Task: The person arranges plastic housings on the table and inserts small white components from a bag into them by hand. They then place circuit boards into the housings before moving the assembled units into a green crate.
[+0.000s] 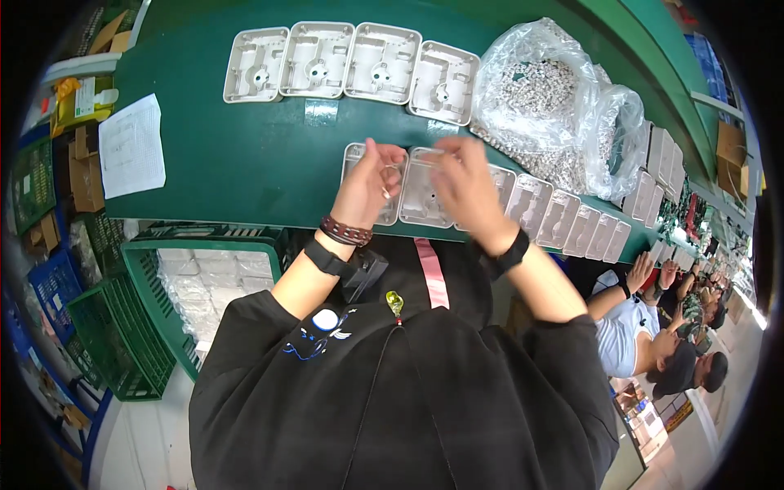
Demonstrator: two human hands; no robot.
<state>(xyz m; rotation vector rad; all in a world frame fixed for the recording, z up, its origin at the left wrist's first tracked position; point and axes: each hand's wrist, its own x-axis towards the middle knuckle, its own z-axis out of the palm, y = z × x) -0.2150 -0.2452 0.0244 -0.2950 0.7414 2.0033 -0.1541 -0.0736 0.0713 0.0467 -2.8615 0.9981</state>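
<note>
My left hand (369, 181) is curled over the leftmost light-grey plastic housing (353, 153) of the near row. A small white piece (385, 193) shows at its fingers; whether more lie in the palm is hidden. Over the second housing (420, 198), my right hand (469, 186) is bent inward and smeared by motion, so its fingertips and anything in them cannot be made out. Both hands are apart, with wrist bands on each arm. More housings (529, 202) continue the near row to the right.
Several similar housings (320, 59) stand in a far row on the green table (204, 155). Clear plastic bags (535, 90) of small white pieces lie right of them. A paper sheet (131, 147) is at left. A green crate (147, 269) sits below the table edge. People (645, 327) work at right.
</note>
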